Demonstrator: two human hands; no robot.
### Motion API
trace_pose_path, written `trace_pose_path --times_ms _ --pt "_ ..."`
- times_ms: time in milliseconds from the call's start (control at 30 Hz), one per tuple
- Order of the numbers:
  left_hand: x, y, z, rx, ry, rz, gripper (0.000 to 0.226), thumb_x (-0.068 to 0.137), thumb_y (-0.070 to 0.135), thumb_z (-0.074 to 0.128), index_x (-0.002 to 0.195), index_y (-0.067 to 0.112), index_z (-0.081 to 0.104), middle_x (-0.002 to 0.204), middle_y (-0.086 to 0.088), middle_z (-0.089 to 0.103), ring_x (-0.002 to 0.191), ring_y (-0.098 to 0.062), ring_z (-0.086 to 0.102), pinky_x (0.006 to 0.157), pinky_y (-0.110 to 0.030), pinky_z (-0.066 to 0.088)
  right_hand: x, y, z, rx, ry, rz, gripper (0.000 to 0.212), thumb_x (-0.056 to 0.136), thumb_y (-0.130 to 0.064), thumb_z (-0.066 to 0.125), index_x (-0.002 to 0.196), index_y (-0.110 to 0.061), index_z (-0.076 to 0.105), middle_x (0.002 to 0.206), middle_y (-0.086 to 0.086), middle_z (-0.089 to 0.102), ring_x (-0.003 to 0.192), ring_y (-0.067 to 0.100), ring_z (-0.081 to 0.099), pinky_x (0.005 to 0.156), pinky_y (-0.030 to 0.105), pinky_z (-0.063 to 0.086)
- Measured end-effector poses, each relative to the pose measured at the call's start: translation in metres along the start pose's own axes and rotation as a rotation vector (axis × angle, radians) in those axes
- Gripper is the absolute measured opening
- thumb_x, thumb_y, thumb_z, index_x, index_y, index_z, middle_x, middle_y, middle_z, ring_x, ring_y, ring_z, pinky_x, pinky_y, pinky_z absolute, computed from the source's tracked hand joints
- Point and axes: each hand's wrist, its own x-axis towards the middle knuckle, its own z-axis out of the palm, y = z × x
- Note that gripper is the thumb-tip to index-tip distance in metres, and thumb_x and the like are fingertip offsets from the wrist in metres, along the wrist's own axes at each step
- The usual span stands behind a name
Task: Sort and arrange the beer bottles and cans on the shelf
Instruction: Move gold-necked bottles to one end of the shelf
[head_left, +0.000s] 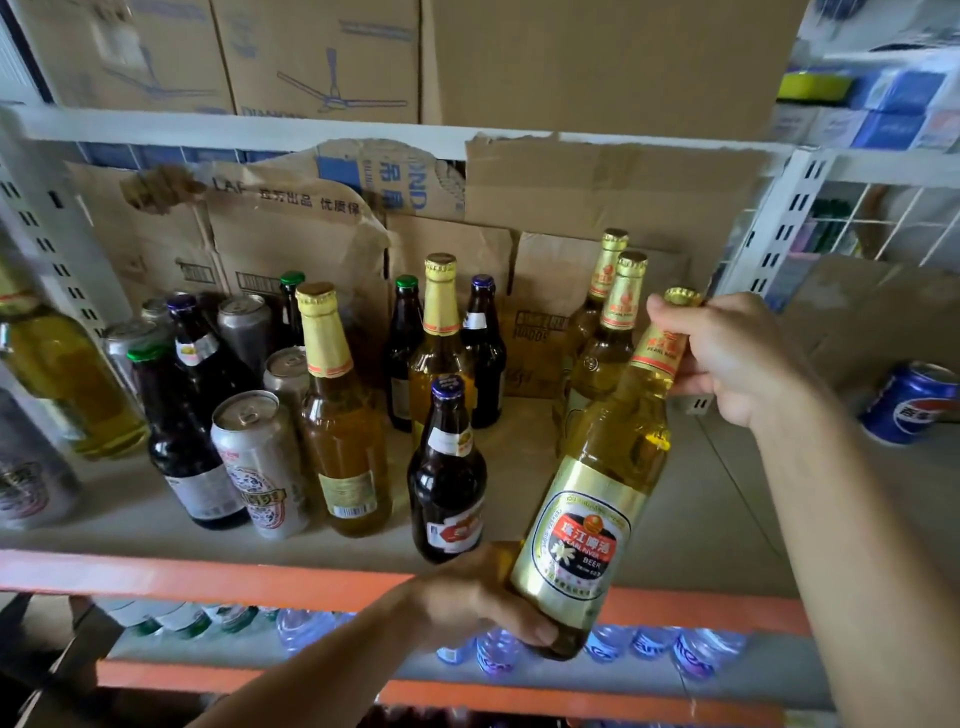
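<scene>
While tilted, neck up and right, a gold bottle (597, 499) is held over the shelf (691, 483) edge. Left hand (483, 597) grips its base; right hand (727, 353) pinches the neck

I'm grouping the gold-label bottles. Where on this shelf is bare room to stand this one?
Bare shelf lies right of the two pale bottles at the back, under the right hand. A narrower gap sits between them and the small brown bottle. Left, cans and dark bottles crowd together.
</scene>
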Motion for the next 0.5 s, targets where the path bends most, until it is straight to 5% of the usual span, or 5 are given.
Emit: trace_pose_path --times_ms 133,333,500 --pt "0.013 -0.014 -0.002 -0.004 0.035 -0.005 0.058 0.052 0.026 0.076 0.108 0.015 0.063 0.108 -0.011 0.064 0.104 -0.027 0.058 0.1 -0.045 0.044 0.009 0.007 -0.009 0.006 0.01 0.012 0.022 0.085 -0.027 0.073 0.086 -0.008 0.062 0.082 0.009 0.066 0.079 0.028 0.068 0.064 0.04 0.056" --pt "0.025 -0.018 0.001 -0.117 0.015 0.016 0.042 0.061 0.008 0.07 0.102 0.011 0.065 0.092 -0.001 0.069 0.085 -0.015 0.064 0.075 -0.022 0.051 0.018 0.017 -0.024 0.042 0.047 0.044 0.029 0.084 -0.03 0.074 0.099 -0.009 0.061 0.098 0.012 0.067 0.09 0.03 0.068 0.06 0.038 0.059" --pt "0.047 -0.03 0.002 0.044 0.25 -0.044 0.053 0.062 0.008 0.08 0.111 0.007 0.059 0.097 -0.008 0.072 0.087 -0.02 0.067 0.081 -0.034 0.056 0.017 0.017 -0.029 0.095 0.044 -0.014 0.013 0.089 -0.022 0.069 0.083 -0.014 0.061 0.094 0.009 0.065 0.091 0.028 0.068 0.058 0.033 0.055"
